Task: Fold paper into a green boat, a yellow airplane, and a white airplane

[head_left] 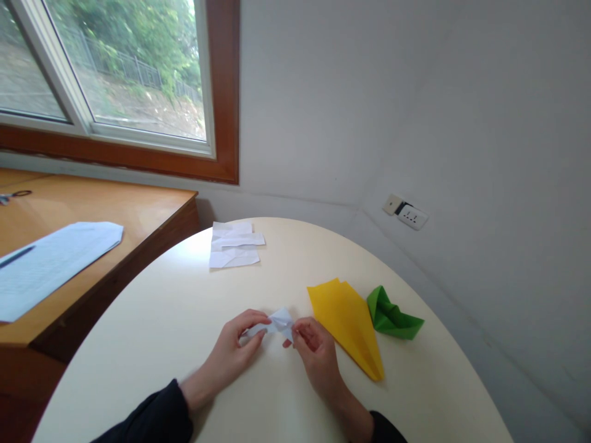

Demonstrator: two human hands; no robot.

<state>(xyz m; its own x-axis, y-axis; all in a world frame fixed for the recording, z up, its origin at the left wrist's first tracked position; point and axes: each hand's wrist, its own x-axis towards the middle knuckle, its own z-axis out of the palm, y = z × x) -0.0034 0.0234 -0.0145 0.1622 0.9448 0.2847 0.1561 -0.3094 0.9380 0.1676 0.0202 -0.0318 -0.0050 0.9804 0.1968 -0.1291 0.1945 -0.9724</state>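
A small piece of folded white paper (281, 320) is held between my two hands, just above or on the round table. My left hand (237, 341) grips its left end between thumb and fingers. At its right edge my right hand (316, 354) pinches the paper with thumb and fingertips. Just right of my right hand lies a yellow folded paper (348, 323), its narrow end towards me. Beyond that rests a green folded paper boat (392, 317). The exact folds of the white paper are partly covered by my fingers.
Several white paper pieces (235, 246) lie at the far edge of the round cream table (161, 320). A wooden desk (138, 197) on the left bears paper sheets (64, 258), a pen (16, 256) and scissors (16, 195). A wall socket (412, 216) is at right.
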